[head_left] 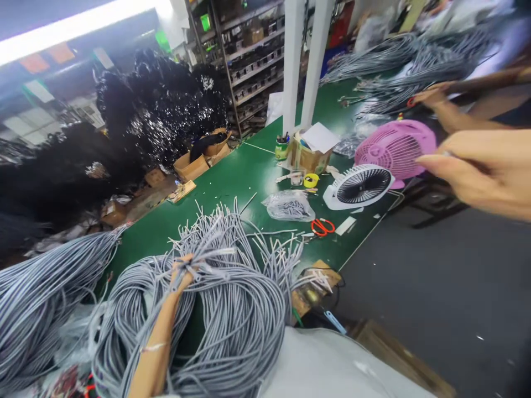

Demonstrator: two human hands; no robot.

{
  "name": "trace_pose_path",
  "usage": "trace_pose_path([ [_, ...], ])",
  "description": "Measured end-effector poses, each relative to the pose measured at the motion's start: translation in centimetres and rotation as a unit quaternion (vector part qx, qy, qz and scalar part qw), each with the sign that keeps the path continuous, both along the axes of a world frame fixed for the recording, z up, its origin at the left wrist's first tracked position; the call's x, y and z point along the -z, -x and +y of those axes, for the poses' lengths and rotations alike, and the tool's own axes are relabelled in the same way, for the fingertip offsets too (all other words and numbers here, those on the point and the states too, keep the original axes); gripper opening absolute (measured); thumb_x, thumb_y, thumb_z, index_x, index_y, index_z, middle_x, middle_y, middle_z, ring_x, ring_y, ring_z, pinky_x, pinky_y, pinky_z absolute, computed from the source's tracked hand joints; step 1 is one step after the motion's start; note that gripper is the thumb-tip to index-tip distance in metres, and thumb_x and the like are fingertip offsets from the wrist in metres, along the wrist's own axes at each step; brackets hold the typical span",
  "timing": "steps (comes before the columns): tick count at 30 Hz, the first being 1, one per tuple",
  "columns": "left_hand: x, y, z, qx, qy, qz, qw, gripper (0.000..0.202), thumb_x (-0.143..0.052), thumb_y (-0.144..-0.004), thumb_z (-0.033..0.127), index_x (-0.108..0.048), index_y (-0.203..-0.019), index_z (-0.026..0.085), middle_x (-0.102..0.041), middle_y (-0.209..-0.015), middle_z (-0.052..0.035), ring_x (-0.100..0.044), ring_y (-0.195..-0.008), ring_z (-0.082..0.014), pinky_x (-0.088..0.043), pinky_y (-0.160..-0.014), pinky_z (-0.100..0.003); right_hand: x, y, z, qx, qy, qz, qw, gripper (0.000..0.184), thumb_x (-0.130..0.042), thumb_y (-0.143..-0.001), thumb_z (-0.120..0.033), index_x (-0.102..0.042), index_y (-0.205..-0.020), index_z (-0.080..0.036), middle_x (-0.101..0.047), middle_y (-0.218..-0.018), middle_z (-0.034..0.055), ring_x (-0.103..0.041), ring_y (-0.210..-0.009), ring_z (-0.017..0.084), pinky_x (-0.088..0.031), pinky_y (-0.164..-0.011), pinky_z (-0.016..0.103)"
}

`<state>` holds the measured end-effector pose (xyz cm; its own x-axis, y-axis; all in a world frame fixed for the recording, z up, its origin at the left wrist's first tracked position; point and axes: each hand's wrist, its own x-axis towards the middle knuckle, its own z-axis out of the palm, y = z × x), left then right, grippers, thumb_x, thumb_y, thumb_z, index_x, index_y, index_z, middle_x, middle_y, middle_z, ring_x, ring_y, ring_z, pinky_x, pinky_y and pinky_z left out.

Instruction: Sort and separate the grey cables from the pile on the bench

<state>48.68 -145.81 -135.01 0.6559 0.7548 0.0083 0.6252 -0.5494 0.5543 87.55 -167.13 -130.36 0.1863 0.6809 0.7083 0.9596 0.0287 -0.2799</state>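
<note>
My left hand (182, 272) reaches down into a big heap of grey cables (232, 309) on the green table (232, 177). Its fingers are closed round a bunch of those cables near their loose ends. My right hand (481, 171) is raised at the right edge of view, off the table and over the grey floor. It is blurred, with its fingers pressed together round something thin and dark that I cannot make out. It is nearest the pink fan (394, 146).
A white fan (359, 187) lies beside the pink one. Orange scissors (322, 226), a bag of cable pieces (289, 206), a tape roll (311, 180) and a cardboard box (309, 155) sit mid-table. Another person's hand (431, 97) works on more cables (398, 61) at the far end.
</note>
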Motion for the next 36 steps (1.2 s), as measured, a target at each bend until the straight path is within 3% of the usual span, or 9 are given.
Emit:
trace_pose_path([
  [1, 0.1, -0.2, 0.1, 0.005, -0.006, 0.004, 1.000, 0.036, -0.055, -0.085, 0.046, -0.053, -0.067, 0.015, -0.048, -0.057, 0.0050, -0.045, -0.051, -0.0087, -0.041, -0.054, -0.024, 0.0, 0.3, -0.1, -0.001, 0.029, 0.050, 0.998, 0.047, -0.033, -0.095, -0.051, -0.048, -0.060, -0.024, -0.045, -0.051, 0.0012, -0.037, -0.046, 0.013, -0.027, -0.051, 0.031],
  [3, 0.6, -1.1, 0.1, 0.037, -0.010, 0.018, 0.999, 0.031, -0.060, -0.079, 0.040, -0.052, -0.062, 0.015, -0.043, -0.053, 0.0059, -0.045, -0.052, -0.0096, -0.039, -0.056, -0.025, 0.9, 2.7, 0.9, -0.114, 0.126, 0.122, 0.978, 0.044, -0.030, -0.094, -0.047, -0.058, -0.071, -0.021, -0.059, -0.061, 0.0035, -0.049, -0.052, 0.015, -0.034, -0.054, 0.029],
  [6, 1.6, -3.1, -0.4, 0.081, -0.015, 0.035, 0.996, 0.015, -0.058, -0.063, 0.024, -0.049, -0.054, 0.017, -0.040, -0.049, 0.0060, -0.044, -0.051, -0.0100, -0.036, -0.056, -0.024, 2.7, 7.9, 4.3, -0.216, 0.229, 0.179, 0.932, 0.042, -0.032, -0.094, -0.040, -0.063, -0.078, -0.017, -0.061, -0.062, 0.0024, -0.053, -0.055, 0.014, -0.036, -0.058, 0.025],
  [12, 2.3, -4.2, -1.1, 0.104, -0.038, 0.062, 0.992, 0.015, -0.050, -0.065, 0.025, -0.045, -0.052, 0.019, -0.048, -0.052, 0.0021, -0.049, -0.053, -0.0119, -0.036, -0.058, -0.023, 4.4, 12.7, 8.2, -0.274, 0.390, 0.052, 0.878, 0.035, -0.048, -0.093, -0.038, -0.064, -0.071, -0.016, -0.059, -0.058, 0.0013, -0.053, -0.057, 0.014, -0.028, -0.057, 0.024],
  [17, 3.6, -3.8, -1.3, 0.126, -0.045, 0.093, 0.987, 0.012, -0.055, -0.065, 0.024, -0.049, -0.056, 0.020, -0.054, -0.055, 0.0006, -0.054, -0.057, -0.0133, -0.039, -0.060, -0.022, 4.3, 11.3, 4.6, -0.287, 0.417, 0.009, 0.862, 0.031, -0.045, -0.092, -0.027, -0.055, -0.064, -0.018, -0.060, -0.062, 0.0038, -0.054, -0.057, 0.016, -0.030, -0.056, 0.026],
  [23, 4.7, -3.2, 0.3, 0.107, -0.106, 0.106, 0.983, 0.011, -0.053, -0.065, 0.022, -0.046, -0.057, 0.021, -0.052, -0.055, 0.0001, -0.054, -0.056, -0.0150, -0.038, -0.059, -0.024, 1.2, 6.7, -0.7, -0.251, 0.278, 0.178, 0.910, 0.044, -0.039, -0.093, -0.046, -0.039, -0.056, -0.022, -0.038, -0.048, -0.0028, -0.036, -0.043, 0.013, -0.031, -0.047, 0.026],
  [26, 5.3, -4.0, 0.5, 0.124, -0.132, 0.115, 0.977, 0.004, -0.055, -0.063, 0.019, -0.051, -0.062, 0.020, -0.055, -0.058, -0.0008, -0.057, -0.060, -0.0165, -0.038, -0.060, -0.024, 2.4, 8.5, 0.4, -0.285, 0.341, 0.251, 0.860, 0.040, -0.034, -0.091, -0.045, -0.035, -0.058, -0.022, -0.037, -0.050, -0.0033, -0.036, -0.046, 0.011, -0.031, -0.048, 0.025],
  [30, 5.9, -4.9, -0.2, 0.138, -0.156, 0.143, 0.968, 0.008, -0.056, -0.062, 0.018, -0.056, -0.069, 0.019, -0.059, -0.062, -0.0025, -0.059, -0.064, -0.0184, -0.038, -0.060, -0.025, 6.1, 12.4, 3.1, -0.309, 0.413, 0.323, 0.794, 0.034, -0.033, -0.085, -0.039, -0.039, -0.058, -0.020, -0.047, -0.053, -0.0008, -0.044, -0.051, 0.012, -0.035, -0.055, 0.025],
  [36, 6.4, -5.2, -0.4, 0.148, -0.177, 0.181, 0.956, 0.016, -0.055, -0.066, 0.017, -0.062, -0.081, 0.015, -0.064, -0.070, -0.0080, -0.061, -0.069, -0.0222, -0.040, -0.063, -0.029, 8.6, 14.9, 4.1, -0.281, 0.429, 0.508, 0.691, 0.033, -0.039, -0.085, -0.047, -0.048, -0.068, -0.020, -0.058, -0.061, 0.0005, -0.048, -0.053, 0.013, -0.036, -0.050, 0.023],
])
